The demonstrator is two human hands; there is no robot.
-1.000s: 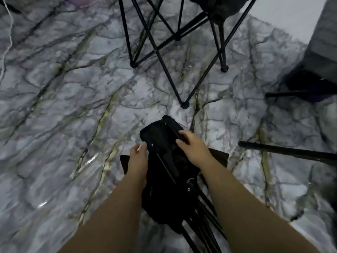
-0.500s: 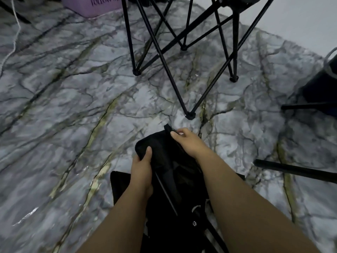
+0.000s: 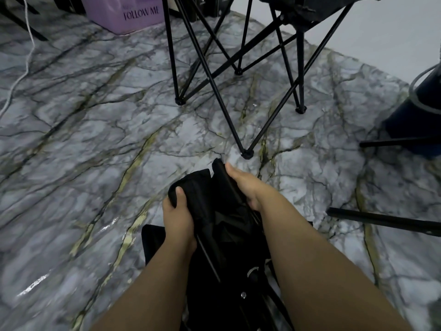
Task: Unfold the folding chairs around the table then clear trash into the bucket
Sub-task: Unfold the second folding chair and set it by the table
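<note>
I am gripping the folded chair (image 3: 214, 211) with left hand (image 3: 177, 216) and right hand (image 3: 245, 187), now raised nearer the open chair (image 3: 238, 68), starting to unfold.

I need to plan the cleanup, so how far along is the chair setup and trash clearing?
Done: one black folding chair stands unfolded on the marble-patterned floor. In hand: the left hand and right hand grip a collapsed black folding chair, folded for now. Left: opening it and clearing trash; no trash is visible, and the dark container at right may be the bucket.
</note>
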